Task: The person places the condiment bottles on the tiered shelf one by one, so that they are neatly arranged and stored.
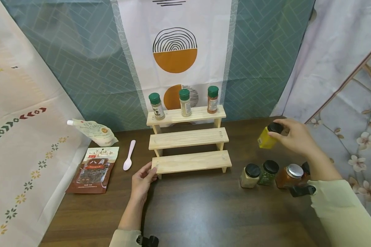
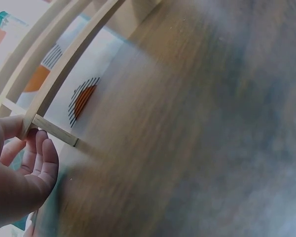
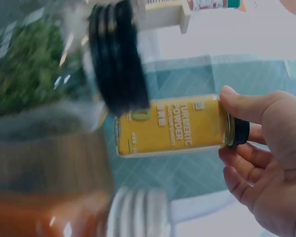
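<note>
A three-step wooden rack (image 1: 191, 162) stands on the table. My left hand (image 1: 143, 179) pinches the left end of its lowest board, thumb on top; the left wrist view shows this hand (image 2: 24, 165) with its fingers under the board's end. Over at the right, my right hand (image 1: 296, 135) grips a jar of turmeric powder (image 1: 267, 139) around its black lid, raised above the other jars. In the right wrist view the yellow jar (image 3: 172, 126) shows its turmeric label, with the thumb and fingers of the right hand (image 3: 281, 148) around the lid end.
Three green-capped spice bottles (image 1: 186, 103) stand on the top board. Below my right hand are a pale jar (image 1: 249, 176), a green-herb jar (image 1: 268, 173) and a silver-lidded red jar (image 1: 289, 176). At left lie a spouted pouch (image 1: 96, 133), a brown packet (image 1: 94, 171) and a spoon (image 1: 129, 156).
</note>
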`<act>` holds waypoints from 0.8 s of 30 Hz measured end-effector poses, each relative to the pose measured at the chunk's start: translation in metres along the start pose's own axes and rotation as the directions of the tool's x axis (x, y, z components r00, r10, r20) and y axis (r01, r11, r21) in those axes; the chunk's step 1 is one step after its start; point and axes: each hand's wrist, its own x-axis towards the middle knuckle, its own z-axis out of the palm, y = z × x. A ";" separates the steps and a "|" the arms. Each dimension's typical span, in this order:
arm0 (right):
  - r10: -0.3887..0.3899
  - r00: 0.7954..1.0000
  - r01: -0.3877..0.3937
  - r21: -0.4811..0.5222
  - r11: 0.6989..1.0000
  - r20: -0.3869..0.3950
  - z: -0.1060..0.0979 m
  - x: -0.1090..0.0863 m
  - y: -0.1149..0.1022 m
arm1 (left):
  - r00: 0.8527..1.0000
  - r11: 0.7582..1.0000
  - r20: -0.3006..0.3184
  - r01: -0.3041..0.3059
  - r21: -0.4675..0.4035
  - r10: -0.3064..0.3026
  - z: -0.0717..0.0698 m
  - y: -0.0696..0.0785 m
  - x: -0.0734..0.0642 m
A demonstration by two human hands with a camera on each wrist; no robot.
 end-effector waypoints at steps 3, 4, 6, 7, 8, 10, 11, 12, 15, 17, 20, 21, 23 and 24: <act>-0.036 0.999 0.036 0.001 0.999 -0.015 0.000 0.005 -0.010 | 1.000 1.000 0.004 0.003 0.000 -0.003 0.001 0.000 0.001; -0.050 0.999 0.051 0.005 0.999 -0.021 0.000 0.007 -0.013 | 1.000 1.000 0.003 0.005 0.003 -0.005 0.001 0.000 0.001; -0.074 0.997 0.075 0.017 0.997 -0.035 0.001 0.011 -0.020 | 1.000 1.000 0.001 0.007 -0.001 -0.007 0.001 0.001 0.001; -0.089 0.995 0.090 0.020 0.996 -0.046 0.001 0.012 -0.023 | 1.000 1.000 0.000 0.005 0.000 -0.005 0.002 0.001 0.001; -0.100 0.993 0.102 0.029 0.994 -0.055 0.002 0.013 -0.026 | 1.000 1.000 0.000 0.006 0.001 -0.006 0.002 0.001 0.001; -0.117 0.991 0.119 0.039 0.992 -0.070 0.003 0.016 -0.034 | 1.000 1.000 -0.001 0.007 0.001 -0.007 0.002 0.001 0.001; -0.126 0.989 0.129 0.041 0.991 -0.080 0.003 0.017 -0.037 | 1.000 1.000 -0.001 0.008 0.001 -0.008 0.002 0.001 0.001; -0.135 0.987 0.139 0.044 0.989 -0.088 0.004 0.018 -0.040 | 1.000 1.000 -0.002 0.008 0.001 -0.008 0.002 0.000 0.001; -0.150 0.984 0.155 0.041 0.987 -0.100 0.005 0.022 -0.047 | 1.000 1.000 -0.002 0.009 0.009 -0.009 0.002 0.000 0.000; -0.155 0.983 0.160 0.045 0.986 -0.102 0.006 0.025 -0.051 | 1.000 1.000 -0.004 0.006 0.009 -0.006 0.002 0.000 0.000; -0.165 0.981 0.172 0.056 0.984 -0.104 0.008 0.028 -0.057 | 1.000 1.000 -0.010 0.001 0.010 -0.001 0.002 0.000 0.000; -0.169 0.980 0.176 0.060 0.983 -0.106 0.009 0.030 -0.059 | 1.000 1.000 -0.014 0.000 0.006 0.000 0.002 0.000 0.000; -0.184 0.976 0.193 0.072 0.979 -0.113 0.011 0.032 -0.064 | 1.000 1.000 -0.018 -0.002 0.005 0.002 0.002 0.000 0.000; -0.190 0.975 0.200 0.082 0.976 -0.118 0.012 0.033 -0.067 | 1.000 1.000 -0.018 -0.003 0.006 0.003 0.002 -0.001 0.000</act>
